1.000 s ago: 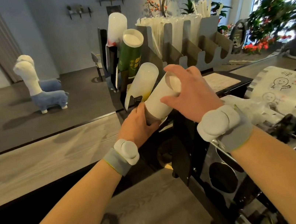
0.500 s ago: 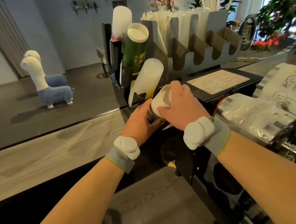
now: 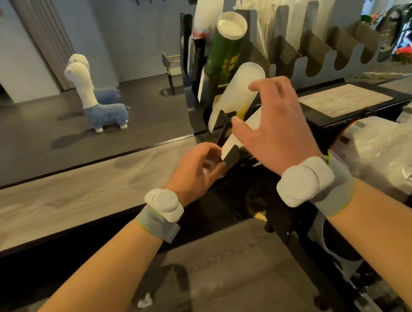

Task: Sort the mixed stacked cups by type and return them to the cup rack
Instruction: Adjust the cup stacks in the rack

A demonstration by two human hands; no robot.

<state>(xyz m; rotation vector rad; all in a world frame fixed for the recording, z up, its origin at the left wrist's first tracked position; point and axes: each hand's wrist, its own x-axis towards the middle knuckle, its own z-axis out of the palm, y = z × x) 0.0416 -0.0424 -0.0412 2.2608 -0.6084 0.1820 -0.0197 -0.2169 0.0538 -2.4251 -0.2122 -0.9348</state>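
A black cup rack [image 3: 190, 58] holds several tilted stacks: a frosted one [image 3: 207, 12] on top, a green printed one [image 3: 226, 52] below it, then a clear frosted one [image 3: 238, 91]. A white paper cup stack [image 3: 253, 121] lies in the lowest slot, mostly hidden behind my right hand [image 3: 276, 131]. That hand hovers just over it with fingers spread and nothing in them. My left hand [image 3: 196, 170] is curled at the stack's lower end by the black bracket; motion blur hides whether it grips anything.
A grey holder [image 3: 318, 51] full of wrapped straws stands behind the rack. A printed card [image 3: 344, 101] lies on a black box to the right, with plastic film [image 3: 400, 146] nearer me. The wooden counter [image 3: 70, 193] stretches left. Alpaca figures [image 3: 99, 102] stand on the floor beyond.
The white cup stack slid down into the lowest slot. My right hand let go of it and lifted with fingers spread. My left hand slipped back toward the stack's base.
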